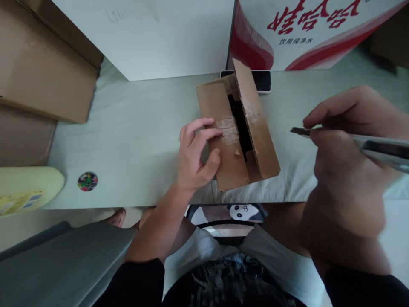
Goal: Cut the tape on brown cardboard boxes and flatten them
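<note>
A small brown cardboard box [228, 164] lies in front of me with a dark gap between its top flaps. Its right flap [255, 119] is raised, and torn clear tape [229, 130] clings to the left flap. My left hand [200, 155] rests on the box's left side, fingers spread and laid on the flap. Off to the right and apart from the box, my right hand [348, 153] is closed around a utility knife [380, 147]. The knife's dark blade tip points left, past my thumb and forefinger. What is inside the box is too dark to make out.
A phone [262, 81] lies behind the box, partly hidden by the raised flap. White cartons [179, 38] with red print stand along the back. Larger brown boxes [44, 64], a yellow bottle [28, 187] and a round patterned disc [87, 181] are on the left.
</note>
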`<state>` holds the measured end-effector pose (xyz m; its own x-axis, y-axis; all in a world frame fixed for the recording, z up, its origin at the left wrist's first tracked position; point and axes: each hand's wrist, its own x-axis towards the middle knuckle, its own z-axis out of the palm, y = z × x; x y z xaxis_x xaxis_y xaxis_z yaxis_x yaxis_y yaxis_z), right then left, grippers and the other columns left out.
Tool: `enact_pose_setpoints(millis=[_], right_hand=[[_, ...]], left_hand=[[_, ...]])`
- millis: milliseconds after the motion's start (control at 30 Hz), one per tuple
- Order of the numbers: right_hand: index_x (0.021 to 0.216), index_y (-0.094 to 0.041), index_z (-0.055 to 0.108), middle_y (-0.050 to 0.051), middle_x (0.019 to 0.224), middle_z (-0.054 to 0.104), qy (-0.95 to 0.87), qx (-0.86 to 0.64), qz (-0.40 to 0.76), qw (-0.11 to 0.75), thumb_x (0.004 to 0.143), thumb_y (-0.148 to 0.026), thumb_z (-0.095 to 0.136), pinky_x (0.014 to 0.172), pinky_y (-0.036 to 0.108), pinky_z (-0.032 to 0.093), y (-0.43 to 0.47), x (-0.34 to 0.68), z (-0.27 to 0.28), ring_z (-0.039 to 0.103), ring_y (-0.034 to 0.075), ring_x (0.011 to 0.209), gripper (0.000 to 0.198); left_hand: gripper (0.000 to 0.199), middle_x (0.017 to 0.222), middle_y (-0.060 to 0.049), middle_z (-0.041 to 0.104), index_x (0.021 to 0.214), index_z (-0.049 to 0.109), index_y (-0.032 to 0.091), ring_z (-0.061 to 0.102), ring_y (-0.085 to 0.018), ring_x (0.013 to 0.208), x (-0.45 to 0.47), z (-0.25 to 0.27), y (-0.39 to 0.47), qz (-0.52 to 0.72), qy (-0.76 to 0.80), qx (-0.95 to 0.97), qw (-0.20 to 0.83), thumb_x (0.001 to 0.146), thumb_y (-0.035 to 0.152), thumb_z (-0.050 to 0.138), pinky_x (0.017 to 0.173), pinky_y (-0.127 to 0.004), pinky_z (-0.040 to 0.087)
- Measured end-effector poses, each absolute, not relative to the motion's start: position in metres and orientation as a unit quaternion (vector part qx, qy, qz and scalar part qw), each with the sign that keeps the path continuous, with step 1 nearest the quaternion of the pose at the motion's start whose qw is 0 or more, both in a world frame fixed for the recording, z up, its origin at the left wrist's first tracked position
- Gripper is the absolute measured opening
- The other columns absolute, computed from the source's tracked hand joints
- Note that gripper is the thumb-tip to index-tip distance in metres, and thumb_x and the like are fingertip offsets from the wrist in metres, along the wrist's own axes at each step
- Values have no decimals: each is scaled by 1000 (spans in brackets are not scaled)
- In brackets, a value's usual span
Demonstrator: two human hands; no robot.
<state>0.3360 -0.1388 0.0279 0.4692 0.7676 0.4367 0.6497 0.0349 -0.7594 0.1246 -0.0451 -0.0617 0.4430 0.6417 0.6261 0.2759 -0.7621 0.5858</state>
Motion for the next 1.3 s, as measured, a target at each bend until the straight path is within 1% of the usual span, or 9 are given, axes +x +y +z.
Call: enact_pose_setpoints(millis=[167,233,400,600,767,900,1000,1133,1300], right_hand=[[74,-24,65,-2,67,61,-504,-673,97,532,69,-15,53,54,30,30,-130,342,13,51,14,59,16],[80,-24,64,-2,70,63,-504,-729,103,451,74,-24,59,58,30,32,-123,347,10,51,15,60,8],[96,-25,66,2,70,58,-490,-845,141,162,83,-39,65,63,33,28,-106,360,-7,46,20,64,19],[115,-17,73,17,107,67,-524,-838,97,119,86,-24,58,76,41,46,-94,380,-54,63,29,87,33],[103,-19,77,16,101,71,-524,-841,121,62,82,-21,62,73,39,46,-90,393,-74,65,29,84,26],[109,-20,78,18,109,75,-546,-828,114,58,82,-25,67,78,41,49,-90,392,-76,68,34,97,29],[115,-19,76,18,115,75,-562,-815,110,92,87,-32,67,89,47,52,-90,390,-77,69,37,107,32],[103,-21,74,15,108,77,-573,-791,99,190,91,-37,63,95,50,53,-90,384,-78,71,35,103,23],[102,-22,74,13,110,80,-579,-738,195,287,88,-37,61,92,47,56,-91,368,-73,73,30,100,25]], left_hand=[[29,136,-12,66,125,64,28,63,-30,127,123,-60,-46,438,281,827,212,107,45,50,111,-51,52],[29,136,-12,66,125,64,28,64,-30,127,123,-60,-46,438,284,826,212,107,45,50,111,-51,52],[29,135,-12,66,122,65,27,65,-30,124,124,-59,-47,447,279,822,216,107,46,50,110,-51,53],[27,135,-12,66,122,64,26,65,-29,125,122,-56,-47,440,277,826,218,106,43,51,110,-51,53],[27,135,-12,66,122,63,27,66,-29,123,124,-58,-47,439,281,829,205,107,45,49,108,-51,55],[21,133,-11,66,117,63,27,66,-29,123,121,-52,-48,434,283,830,206,105,40,52,109,-51,54],[7,126,-8,66,98,63,26,65,-31,124,111,-39,-44,406,350,823,190,99,33,62,112,-54,53],[24,122,-9,63,79,52,23,66,-30,122,92,-24,-33,365,432,792,232,89,28,73,104,-50,59],[29,126,-7,60,103,58,27,66,-28,119,84,-22,-28,321,469,765,303,87,36,80,86,-40,65]])
